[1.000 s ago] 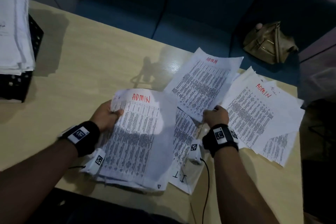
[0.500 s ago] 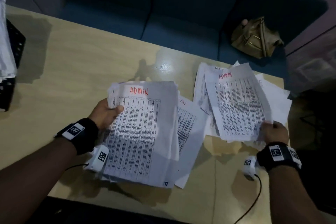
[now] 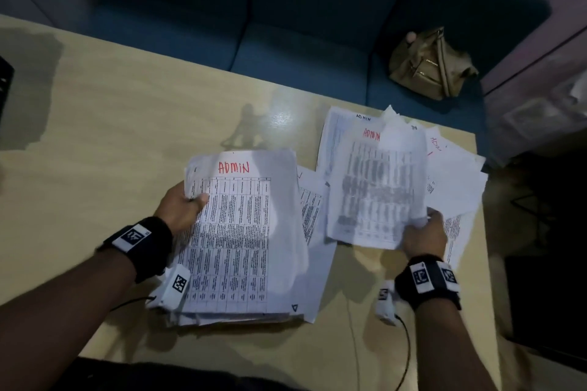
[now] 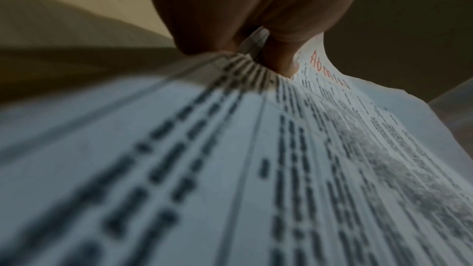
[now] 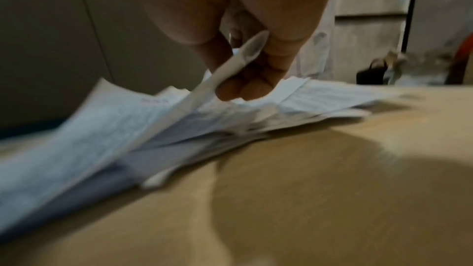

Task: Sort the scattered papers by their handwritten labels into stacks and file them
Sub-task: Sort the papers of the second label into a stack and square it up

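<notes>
My left hand (image 3: 187,206) grips the left edge of a thick stack of printed sheets (image 3: 241,238), thumb on top; the top sheet reads "ADMIN" in red. The left wrist view shows the thumb (image 4: 279,56) pressed on that stack (image 4: 230,169). My right hand (image 3: 422,232) pinches the bottom right corner of a loose sheet (image 3: 378,190) marked "ADMIN" in red and lifts it off the scattered papers (image 3: 454,187) at the table's right. In the right wrist view the pinched sheet (image 5: 97,128) curls up from my right hand (image 5: 245,62). Another sheet (image 3: 311,206) lies partly under the stack.
The light wooden table (image 3: 127,143) has bare surface to the left and along the front. A blue sofa (image 3: 286,51) runs behind it with a tan handbag (image 3: 428,63) on the seat. A black tray's corner (image 3: 4,79) shows at the far left. The table's right edge is close to the scattered papers.
My right hand moved from the middle of the table to the right pile and took hold of an ADMIN sheet, which now lifts and blurs. The left hand kept holding its stack.
</notes>
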